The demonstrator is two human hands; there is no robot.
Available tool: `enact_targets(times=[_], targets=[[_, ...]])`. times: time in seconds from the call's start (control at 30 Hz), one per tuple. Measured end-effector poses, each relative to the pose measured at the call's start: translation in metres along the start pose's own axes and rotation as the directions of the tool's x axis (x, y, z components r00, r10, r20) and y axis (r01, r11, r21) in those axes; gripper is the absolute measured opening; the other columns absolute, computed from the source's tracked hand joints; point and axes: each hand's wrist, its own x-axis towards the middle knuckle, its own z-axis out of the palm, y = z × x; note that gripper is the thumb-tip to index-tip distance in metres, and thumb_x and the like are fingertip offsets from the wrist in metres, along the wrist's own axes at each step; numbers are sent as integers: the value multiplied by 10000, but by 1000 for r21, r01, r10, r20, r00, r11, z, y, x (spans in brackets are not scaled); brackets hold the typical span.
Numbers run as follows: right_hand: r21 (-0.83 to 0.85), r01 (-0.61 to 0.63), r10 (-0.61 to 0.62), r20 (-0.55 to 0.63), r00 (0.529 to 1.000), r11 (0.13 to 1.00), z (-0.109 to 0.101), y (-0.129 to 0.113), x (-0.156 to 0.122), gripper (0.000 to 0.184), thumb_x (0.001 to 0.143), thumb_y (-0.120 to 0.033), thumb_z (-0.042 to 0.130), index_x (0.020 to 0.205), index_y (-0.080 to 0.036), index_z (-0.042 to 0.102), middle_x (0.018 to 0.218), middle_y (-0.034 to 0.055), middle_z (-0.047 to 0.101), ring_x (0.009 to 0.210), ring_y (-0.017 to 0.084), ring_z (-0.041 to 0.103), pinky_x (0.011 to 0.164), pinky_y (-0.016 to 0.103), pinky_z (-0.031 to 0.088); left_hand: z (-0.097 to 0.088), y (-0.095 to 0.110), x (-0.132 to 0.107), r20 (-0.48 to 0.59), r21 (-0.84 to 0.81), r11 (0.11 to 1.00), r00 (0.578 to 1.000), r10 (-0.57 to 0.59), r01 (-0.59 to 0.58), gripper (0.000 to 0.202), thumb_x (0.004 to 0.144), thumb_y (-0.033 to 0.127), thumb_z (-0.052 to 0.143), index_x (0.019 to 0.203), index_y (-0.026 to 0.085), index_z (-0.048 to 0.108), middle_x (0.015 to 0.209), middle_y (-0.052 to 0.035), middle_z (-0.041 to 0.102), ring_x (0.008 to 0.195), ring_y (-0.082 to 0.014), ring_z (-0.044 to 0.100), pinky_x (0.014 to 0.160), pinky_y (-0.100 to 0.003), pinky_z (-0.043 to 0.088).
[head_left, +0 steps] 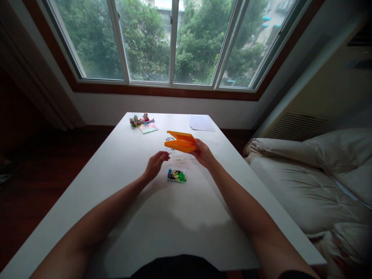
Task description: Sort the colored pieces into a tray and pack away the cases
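My right hand grips an orange hinged case by its right end, above the middle of the white table. The case's lid stands partly raised, its gap facing left. Left of it and slightly lower is my left hand, its fingers curled together; whether anything small is between the fingertips I cannot make out. A small tray of colourful pieces, green, blue and pale, lies on the table below both hands. Behind the case, glasses are partly hidden.
At the far left of the table stand several small colourful figures beside a pastel card or booklet. White paper lies at the far right. A pale sofa stands along the right side, and a window is beyond the table.
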Motion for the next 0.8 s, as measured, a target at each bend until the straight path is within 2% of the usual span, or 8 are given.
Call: enact_targets(times=[0.07, 0.17, 0.27, 0.37, 0.47, 0.6, 0.73, 0.8], targets=[[-46, -3, 5, 50, 999, 999, 6, 2, -3, 405, 748, -401, 802, 1075, -203, 669, 1093, 41, 717, 937, 178, 699, 756, 300, 647, -4, -2, 8, -59, -270, 948, 980, -192, 170, 483, 955, 599, 466, 1207, 204, 585, 973, -76, 714, 805, -193, 691, 822, -390, 558], [-148, -6, 28, 144, 989, 989, 16, 3, -9, 386, 760, -424, 783, 1066, -207, 694, 1301, 67, 640, 1090, 215, 658, 860, 359, 621, -13, 3, 17, 57, -489, 795, 922, -382, 360, 650, 912, 722, 422, 1317, 222, 510, 1017, -83, 720, 762, -201, 706, 798, -411, 576], [-272, 18, 43, 216, 975, 962, 26, 2, -14, 328, 797, -460, 748, 991, -198, 707, 1439, 83, 535, 1183, 248, 612, 930, 400, 585, -17, 12, 19, 171, -530, 731, 898, -405, 430, 723, 892, 776, 382, 1325, 216, 530, 1134, -119, 708, 908, -245, 711, 810, -426, 586], [-375, 93, 6, 255, 967, 922, 32, 3, -17, 309, 838, -485, 714, 921, -188, 692, 1466, 85, 504, 1218, 253, 586, 935, 395, 568, -16, 14, 19, 176, -504, 744, 896, -408, 438, 625, 884, 672, 540, 1284, 193, 567, 1197, -131, 689, 1016, -262, 692, 832, -415, 590], [-425, 166, -28, 312, 950, 890, 35, 7, -19, 296, 857, -474, 706, 952, -194, 687, 1477, 92, 484, 1254, 258, 560, 961, 397, 550, -14, 8, 21, 79, -452, 781, 891, -446, 431, 528, 819, 486, 718, 1205, 149, 591, 1094, -126, 709, 915, -229, 704, 777, -368, 598], [-509, 269, -117, 311, 943, 818, 30, 18, -15, 341, 875, -455, 685, 1124, -223, 668, 1452, 108, 489, 1213, 240, 586, 942, 391, 558, -25, -3, 30, -85, -454, 813, 891, -446, 364, 459, 814, 402, 732, 1156, 139, 576, 1058, -112, 702, 862, -193, 702, 735, -336, 604], [-693, 321, -319, 137, 938, 645, 10, 28, -6, 321, 928, -426, 600, 1173, -222, 637, 1259, 95, 611, 1086, 210, 635, 878, 385, 570, -62, -19, 42, -339, -391, 875, 840, -424, 284, 357, 875, 339, 662, 1157, 159, 537, 1063, -96, 684, 840, -169, 699, 703, -318, 603], [-788, 320, -395, 107, 912, 526, -4, 33, -2, 305, 943, -411, 564, 1171, -223, 641, 1222, 95, 625, 1107, 225, 618, 881, 405, 566, -85, -31, 45, -481, -298, 912, 781, -398, 282, 325, 890, 295, 637, 1166, 171, 519, 1056, -79, 673, 813, -147, 689, 686, -301, 598]])
